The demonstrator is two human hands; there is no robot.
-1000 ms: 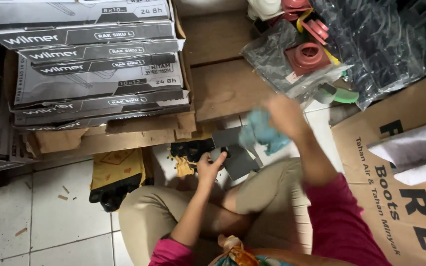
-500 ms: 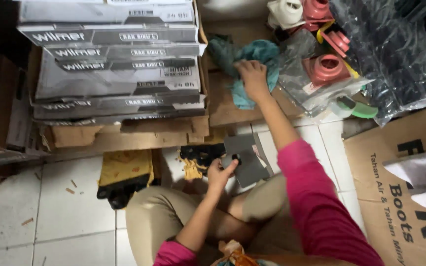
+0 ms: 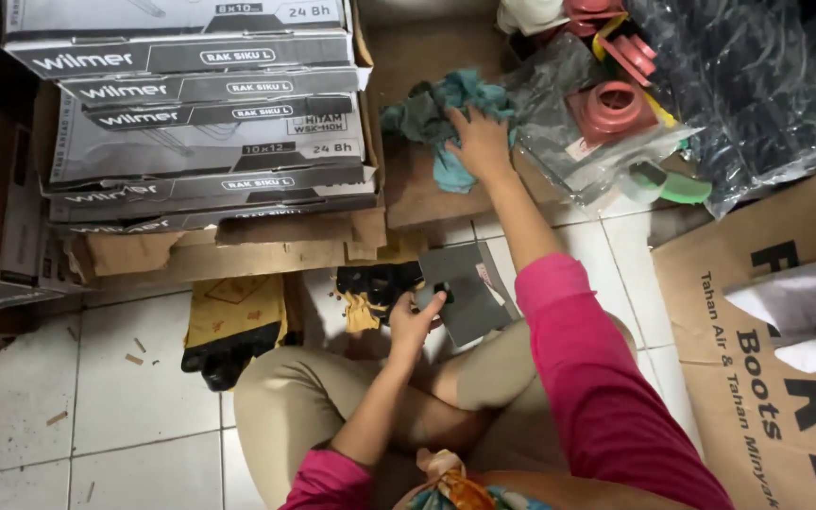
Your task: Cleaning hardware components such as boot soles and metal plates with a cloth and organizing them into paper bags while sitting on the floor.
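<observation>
My left hand (image 3: 415, 321) grips a flat grey plate (image 3: 469, 288) with a small black knob, held just above my knee. My right hand (image 3: 480, 144) is stretched forward, its fingers spread over a crumpled teal cloth (image 3: 441, 113) that lies on a brown wooden board (image 3: 417, 194). The palm presses the cloth's right side and the fingers do not close around it. My legs in tan trousers are folded on the white tiled floor.
A stack of long grey boxes (image 3: 200, 113) stands at the left on torn cardboard. Bags with red plastic flanges (image 3: 611, 109) and dark parts (image 3: 748, 76) lie at the right. A big brown carton (image 3: 767, 359) fills the right edge. Black-and-yellow gloves (image 3: 229, 331) lie on the floor.
My right hand carried the teal cloth from above the grey plate forward onto the wooden board, and now rests on it with fingers spread. The left hand kept its hold on the plate.
</observation>
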